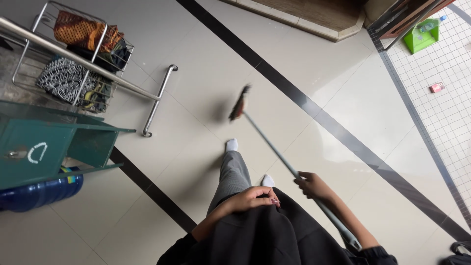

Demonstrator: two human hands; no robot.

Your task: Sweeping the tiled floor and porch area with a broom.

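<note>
Hands apart: right hand (312, 185) clamped on broom (274, 147), left hand (252, 198) loose against clothing, over bare floor (206, 83).

The broom (240, 104) has a grey handle and a reddish-brown head. The floor (206, 73) is cream tile crossed by black stripes, with a white small-square grid at its right edge. A green dustpan (420, 35) stands there; a green cabinet (44, 142) and blue bottle (39, 192) sit left.

one broom (274, 147), two hands (255, 198)
</note>
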